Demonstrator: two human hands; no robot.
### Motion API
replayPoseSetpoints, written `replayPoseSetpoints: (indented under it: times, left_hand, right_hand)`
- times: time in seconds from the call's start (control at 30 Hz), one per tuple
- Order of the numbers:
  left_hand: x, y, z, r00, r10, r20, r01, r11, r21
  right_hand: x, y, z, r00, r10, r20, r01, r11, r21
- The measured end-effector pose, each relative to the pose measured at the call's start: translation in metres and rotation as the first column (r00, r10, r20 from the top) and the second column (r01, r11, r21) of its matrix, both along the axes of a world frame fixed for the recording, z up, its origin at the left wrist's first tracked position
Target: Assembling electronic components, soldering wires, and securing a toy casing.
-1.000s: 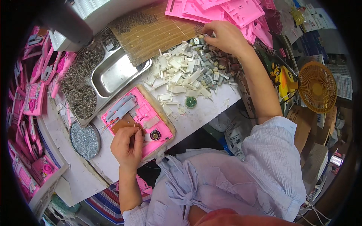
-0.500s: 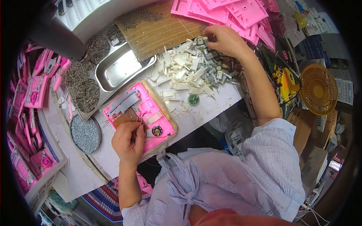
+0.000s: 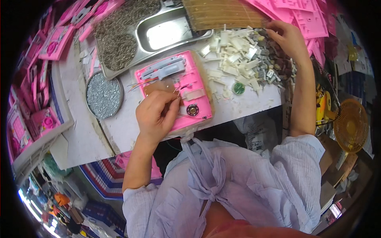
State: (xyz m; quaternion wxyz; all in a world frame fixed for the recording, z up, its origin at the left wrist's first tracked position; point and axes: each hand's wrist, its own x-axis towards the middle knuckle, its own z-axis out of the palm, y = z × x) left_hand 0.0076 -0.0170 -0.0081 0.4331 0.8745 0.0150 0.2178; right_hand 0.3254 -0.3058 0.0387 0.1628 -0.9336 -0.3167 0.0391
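A pink plastic casing lies on a pale padded block in front of me, with a grey slotted part, a brown circuit board and a round speaker in it. Over its near left side, my left hand is closed in a pinch on a thin wire; the fingertips are partly hidden. My right hand reaches to the near right corner of a brown ribbed board, beside a heap of white plastic pieces. Its thumb and forefinger are apart, with nothing visible between them.
A metal tray full of small metal parts stands behind the casing. Left of it sits a round dish of tiny silvery pieces. Pink shells are piled far right; finished-looking pink units fill the left side. An orange-brown fan stands right.
The whole view has shifted, so the bench sits further up and right in the picture. My left hand still pinches over the casing, and my right hand stays at the board's corner.
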Motion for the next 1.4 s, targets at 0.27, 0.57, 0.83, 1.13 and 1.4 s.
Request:
replayPoseSetpoints:
  times: [0.27,0.57,0.83,1.13,1.4]
  left_hand:
    - [-0.001,-0.002,-0.001,0.999,0.027,0.029,-0.025,0.999,-0.047]
    - [-0.002,-0.005,0.005,0.999,0.009,-0.041,-0.011,0.998,-0.055]
    - [0.001,-0.004,-0.001,1.000,-0.001,0.012,0.001,1.000,-0.022]
    - [0.039,-0.033,0.067,0.972,-0.109,-0.207,0.071,0.981,-0.182]
    - [0.074,-0.041,0.071,0.636,-0.651,-0.413,0.275,0.692,-0.667]
  right_hand:
    - [-0.031,-0.011,0.012,0.996,-0.078,-0.037,0.082,0.992,0.097]
    - [-0.063,-0.002,0.020,0.975,0.189,0.120,-0.202,0.973,0.110]
    - [-0.033,-0.004,-0.008,0.980,0.031,0.194,-0.016,0.996,-0.083]
    - [-0.118,0.042,0.021,0.959,0.282,0.035,-0.281,0.924,0.260]
    - [-0.165,0.020,0.027,0.863,0.467,-0.195,-0.276,0.757,0.592]
